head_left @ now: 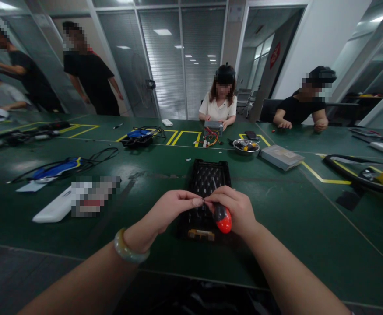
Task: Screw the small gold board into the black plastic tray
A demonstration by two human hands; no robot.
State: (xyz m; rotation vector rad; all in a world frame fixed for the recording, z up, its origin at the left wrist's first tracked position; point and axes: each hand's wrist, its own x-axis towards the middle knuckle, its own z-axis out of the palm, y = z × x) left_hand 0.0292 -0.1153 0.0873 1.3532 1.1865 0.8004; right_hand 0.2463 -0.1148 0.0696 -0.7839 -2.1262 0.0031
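Observation:
A black rectangular casing (224, 171) with a patterned inner panel lies on the green table in front of me. Above it, my right hand (239, 210) is closed round a screwdriver (223, 219) with a red and black handle, its butt toward me and its thin shaft pointing away. My left hand (174, 205), with a bangle at the wrist, reaches in from the left, thumb and fingers pinched together. The fingertips of both hands meet over the casing at a tiny dark thing too small to make out.
Left of the casing lies a white oblong device (55, 203), with a blue tool and cable (56, 168) behind. Farther off are a metal bowl (246, 151) of parts and a grey flat box (281, 157). Across the table, a person handles a metal box with coloured wires (213, 127).

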